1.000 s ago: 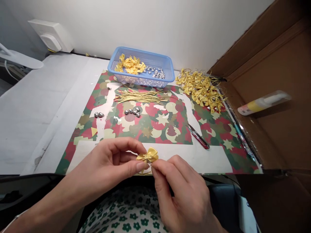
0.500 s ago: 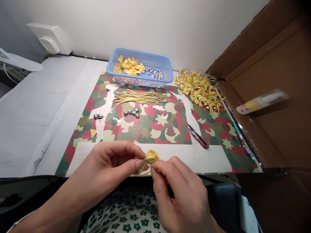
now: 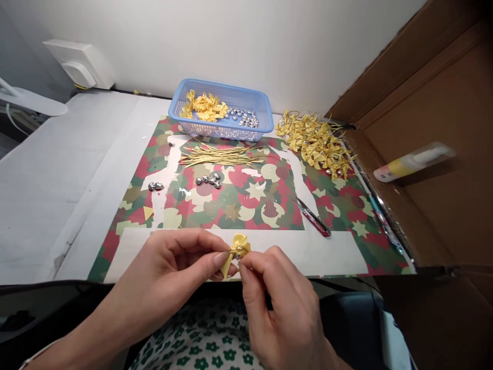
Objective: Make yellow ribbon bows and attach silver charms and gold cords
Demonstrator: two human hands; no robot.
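Observation:
Just above the table's front edge, my left hand [image 3: 185,259] pinches a small yellow ribbon bow [image 3: 240,240] between thumb and forefinger. One tail of the bow points down by the thumb, the other loop stands up. A thin gold cord [image 3: 235,251] crosses the bow's middle, with a small shiny silver bit just under it. My right hand [image 3: 279,293] is closed in a pinch at the bow's right side, on the cord as far as I can see; its fingertips hide the exact grip.
Several silver bells [image 3: 208,180] and a bundle of gold cords [image 3: 221,155] lie on the patterned sheet. Behind stands a blue basket [image 3: 227,135] of bows and bells. Finished bows [image 3: 314,141] are heaped right. Snips [image 3: 313,218] lie near my right hand; a bottle [image 3: 412,163] leans by the cardboard.
The cord now passes over the front of the bow, and the bow has turned slightly more upright. Both hands keep their pinch in nearly the same place.

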